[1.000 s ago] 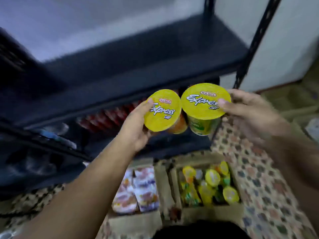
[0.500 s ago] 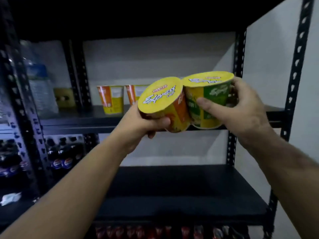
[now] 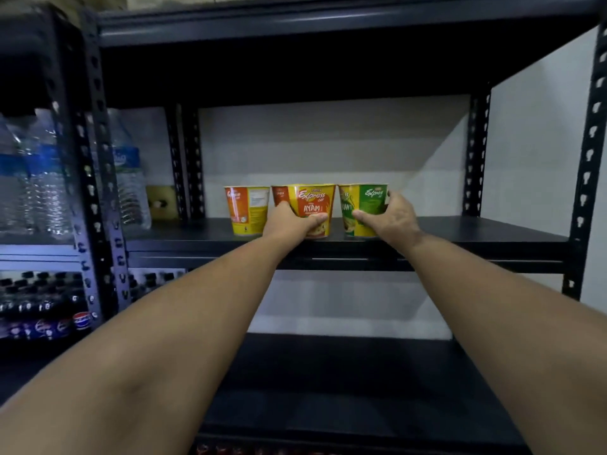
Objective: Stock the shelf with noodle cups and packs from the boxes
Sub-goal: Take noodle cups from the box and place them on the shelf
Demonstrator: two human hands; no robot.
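Note:
My left hand (image 3: 292, 221) grips an orange and yellow noodle cup (image 3: 312, 205) standing on the black shelf board (image 3: 476, 233). My right hand (image 3: 391, 218) grips a green and yellow noodle cup (image 3: 364, 201) just to its right, also upright on the board. To the left of both stands another orange and yellow cup (image 3: 246, 208). A further cup (image 3: 279, 196) shows partly behind my left hand. The boxes are out of view.
Water bottles (image 3: 128, 172) fill the neighbouring rack at left, with dark soda bottles (image 3: 42, 320) below them. A black upright post (image 3: 588, 152) bounds the shelf on the right. The lower shelf board (image 3: 328, 389) lies under my arms. A white wall is behind.
Both hands have carried the two cups forward from mid-air and set them down on the shelf beside the standing cups. The view has risen from the floor boxes to the shelf.

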